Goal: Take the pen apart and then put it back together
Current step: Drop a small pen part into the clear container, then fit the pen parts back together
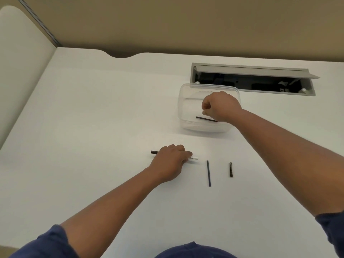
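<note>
My left hand point(172, 158) rests on the white table, closed over a pen barrel point(193, 158) whose white end sticks out to the right and dark end to the left. To its right lie a thin dark refill point(208, 173) and a short black pen part point(231, 169), both loose on the table. My right hand point(219, 106) is over a clear plastic container point(183, 105), fingers curled together. A thin black stick point(205, 119) lies in the container just below the fingers; I cannot tell whether they touch it.
An open cable tray point(251, 81) with a grey flap is sunk into the table behind the container. A padded divider point(22, 62) runs along the left edge. The white table point(93, 108) stretches to the left.
</note>
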